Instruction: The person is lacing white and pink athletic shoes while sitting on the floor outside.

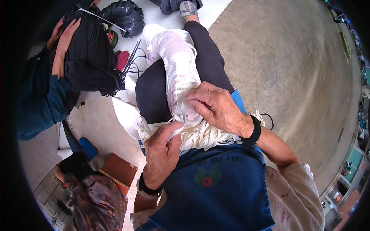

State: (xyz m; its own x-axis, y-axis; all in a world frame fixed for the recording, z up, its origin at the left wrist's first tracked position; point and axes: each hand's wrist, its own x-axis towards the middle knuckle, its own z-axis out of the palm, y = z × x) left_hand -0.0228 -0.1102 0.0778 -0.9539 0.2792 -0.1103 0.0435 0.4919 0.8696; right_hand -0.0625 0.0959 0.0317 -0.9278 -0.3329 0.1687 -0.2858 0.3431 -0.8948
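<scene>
A white and pale pink sneaker point(178, 57) lies across my lap, its laced front toward me. My left hand point(162, 150) pinches a white shoelace point(178, 130) between thumb and fingers, just below the shoe. The lace runs from there up to the eyelets. At the right side of the lacing, my right hand point(216, 106) has its thumb and forefinger closed together; its fingertips partly hide what they grip, which seems to be lace at the eyelets. A thick bundle of cream-white laces point(206, 136) rests on my lap beneath both hands.
More white shoes point(154, 30) lie beyond the sneaker. To the left, a person's hands point(65, 36) rest on a big bunch of black laces point(90, 50). Another seated person in a patterned top point(96, 200) is at lower left, by a brown box point(118, 169). Concrete floor point(285, 57) spreads to the right.
</scene>
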